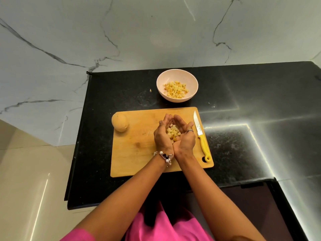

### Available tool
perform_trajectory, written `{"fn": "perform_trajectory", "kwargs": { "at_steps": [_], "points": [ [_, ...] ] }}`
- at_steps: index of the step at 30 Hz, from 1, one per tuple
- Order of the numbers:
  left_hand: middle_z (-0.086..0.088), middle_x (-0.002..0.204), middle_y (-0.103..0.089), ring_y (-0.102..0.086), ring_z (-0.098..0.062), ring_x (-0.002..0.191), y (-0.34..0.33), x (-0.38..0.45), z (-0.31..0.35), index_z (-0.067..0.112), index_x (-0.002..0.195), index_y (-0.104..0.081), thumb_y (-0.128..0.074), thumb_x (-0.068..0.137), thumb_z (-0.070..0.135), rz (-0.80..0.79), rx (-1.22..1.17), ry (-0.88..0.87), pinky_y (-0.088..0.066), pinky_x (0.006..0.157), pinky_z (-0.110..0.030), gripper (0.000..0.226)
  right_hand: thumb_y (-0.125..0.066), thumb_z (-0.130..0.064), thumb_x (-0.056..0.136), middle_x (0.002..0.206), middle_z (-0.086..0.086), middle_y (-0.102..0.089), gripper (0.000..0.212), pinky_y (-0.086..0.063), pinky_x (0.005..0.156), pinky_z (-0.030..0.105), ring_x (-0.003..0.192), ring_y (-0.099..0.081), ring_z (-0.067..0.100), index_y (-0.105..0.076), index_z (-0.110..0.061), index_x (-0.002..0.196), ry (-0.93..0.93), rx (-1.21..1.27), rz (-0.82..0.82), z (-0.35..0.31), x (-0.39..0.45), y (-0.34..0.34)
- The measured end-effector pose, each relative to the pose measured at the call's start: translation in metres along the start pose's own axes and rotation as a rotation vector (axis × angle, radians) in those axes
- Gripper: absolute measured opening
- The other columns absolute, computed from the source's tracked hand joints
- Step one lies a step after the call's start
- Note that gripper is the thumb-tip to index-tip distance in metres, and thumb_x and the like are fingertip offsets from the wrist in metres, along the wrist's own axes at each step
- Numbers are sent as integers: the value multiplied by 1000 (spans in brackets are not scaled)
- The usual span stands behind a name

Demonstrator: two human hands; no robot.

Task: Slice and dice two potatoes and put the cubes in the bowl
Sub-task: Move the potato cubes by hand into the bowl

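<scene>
My left hand (162, 135) and my right hand (185, 134) are cupped together above the wooden cutting board (139, 153). Between the palms lies a heap of potato cubes (172, 133). A whole unpeeled potato (120, 122) sits at the board's far left corner. The pale pink bowl (177, 76) stands on the counter beyond the board and holds several potato cubes (175, 89). A knife with a yellow handle (201, 136) lies along the board's right edge, blade pointing away from me.
The black stone counter (243, 136) ends at a marble wall behind the bowl and drops off on the left to a pale floor. One small potato scrap (150, 90) lies left of the bowl. A dark panel (251, 206) sits at the near right.
</scene>
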State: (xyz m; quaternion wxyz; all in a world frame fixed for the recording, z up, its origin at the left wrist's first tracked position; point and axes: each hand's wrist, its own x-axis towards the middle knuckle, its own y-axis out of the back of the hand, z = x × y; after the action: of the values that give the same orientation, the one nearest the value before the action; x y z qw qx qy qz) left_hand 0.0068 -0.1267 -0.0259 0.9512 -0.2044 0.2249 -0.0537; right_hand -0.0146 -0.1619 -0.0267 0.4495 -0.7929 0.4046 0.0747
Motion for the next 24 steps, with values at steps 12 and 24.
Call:
{"fn": "perform_trajectory", "kwargs": {
  "at_steps": [12,24],
  "points": [
    [-16,116,-65,-61,-29,109,1,1,25,-1,117,-62,-29,101,35,77,-372,214,-47,98,-40,52,-32,-38,100,115,17,-65,52,-40,105,40,113,-59,29,-64,1,111,-154,165,-138,-8,2,-4],
    [-19,111,-67,-63,-30,106,-31,18,53,-3,113,-63,-29,101,32,101,-518,206,-45,101,-41,51,-36,-36,100,108,16,-67,47,-52,91,33,97,-65,25,-65,0,107,-146,133,-105,-38,23,-34]
  ]
}}
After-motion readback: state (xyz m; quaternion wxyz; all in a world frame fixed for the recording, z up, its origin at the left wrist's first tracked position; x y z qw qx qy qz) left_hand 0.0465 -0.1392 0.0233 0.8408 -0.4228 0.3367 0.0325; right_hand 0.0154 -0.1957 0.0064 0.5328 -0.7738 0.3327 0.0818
